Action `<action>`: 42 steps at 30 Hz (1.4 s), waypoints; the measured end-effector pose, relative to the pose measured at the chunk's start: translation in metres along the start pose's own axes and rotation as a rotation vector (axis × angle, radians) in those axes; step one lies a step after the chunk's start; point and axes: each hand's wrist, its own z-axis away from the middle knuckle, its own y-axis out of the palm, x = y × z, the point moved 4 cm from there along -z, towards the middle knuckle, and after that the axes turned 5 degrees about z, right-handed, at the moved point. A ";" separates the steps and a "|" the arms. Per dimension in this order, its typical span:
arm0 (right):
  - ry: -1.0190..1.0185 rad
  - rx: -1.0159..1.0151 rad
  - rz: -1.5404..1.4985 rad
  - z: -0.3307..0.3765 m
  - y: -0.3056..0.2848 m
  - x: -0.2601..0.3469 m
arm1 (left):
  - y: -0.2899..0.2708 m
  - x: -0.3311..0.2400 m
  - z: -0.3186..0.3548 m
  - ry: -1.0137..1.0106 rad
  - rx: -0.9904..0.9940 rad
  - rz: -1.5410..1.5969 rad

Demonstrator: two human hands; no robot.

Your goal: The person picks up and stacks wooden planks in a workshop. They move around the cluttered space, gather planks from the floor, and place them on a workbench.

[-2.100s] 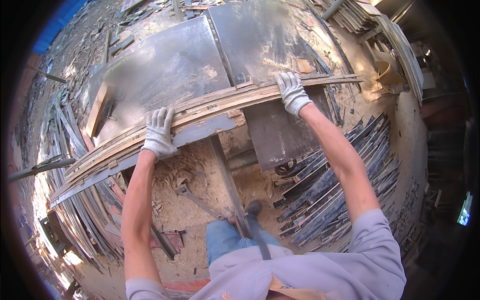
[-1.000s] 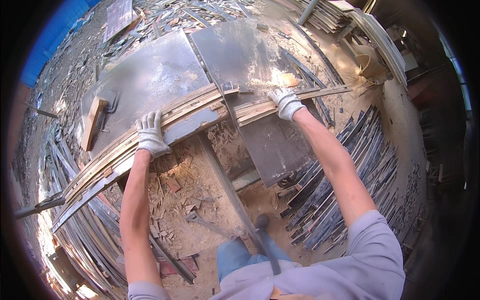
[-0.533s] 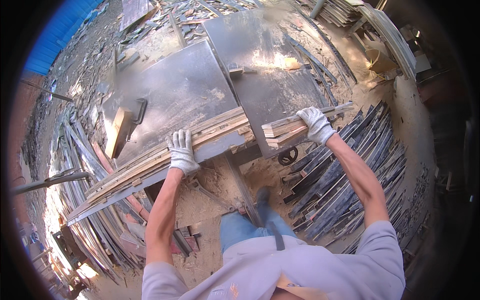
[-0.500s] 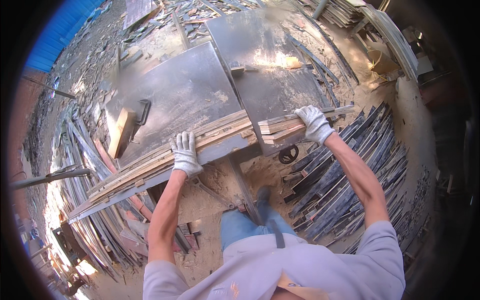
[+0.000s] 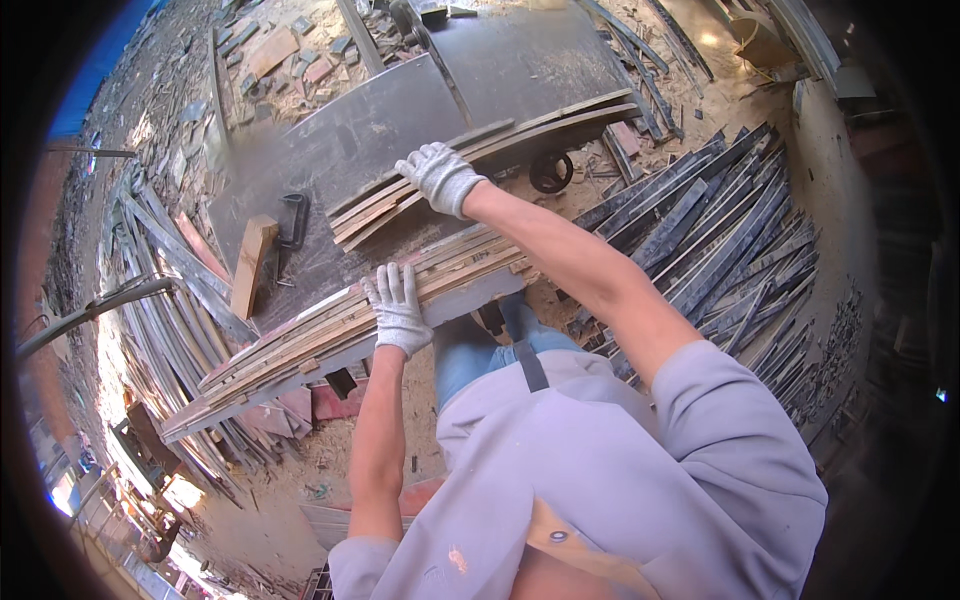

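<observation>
Both my hands wear pale grey knit gloves. My left hand [image 5: 398, 308] lies with fingers stretched over a long stack of wooden strips [image 5: 290, 355] along the near edge of the dark metal table [image 5: 350, 135]. Beyond it, my right hand [image 5: 440, 178] is closed over a smaller bundle of wooden strips [image 5: 550, 125], near the bundle's left part. That bundle lies slantwise over the table, its left ends just above the long stack. The thumbs and undersides of both hands are hidden.
A wooden block [image 5: 254, 265] and a black metal clamp-like piece [image 5: 293, 221] sit on the table's left. A black handwheel [image 5: 551, 172] shows under the bundle. Dark strips [image 5: 700, 240] pile up at right, and long thin offcuts [image 5: 175, 260] at left. Scraps [image 5: 285, 60] litter the far ground.
My right hand has moved left and farther away, and the small bundle has shifted left across the table with it. My left hand still rests on the long stack. The view has shifted.
</observation>
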 end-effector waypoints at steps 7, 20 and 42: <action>1.156 0.408 -0.598 0.181 -0.007 -0.045 | 0.010 0.013 0.004 0.014 0.040 -0.001; 1.371 0.096 -0.738 0.187 0.021 -0.031 | -0.055 0.022 -0.028 0.141 -0.072 0.248; 1.413 0.001 -0.942 0.257 -0.191 -0.148 | -0.193 -0.004 0.078 0.112 -0.661 0.938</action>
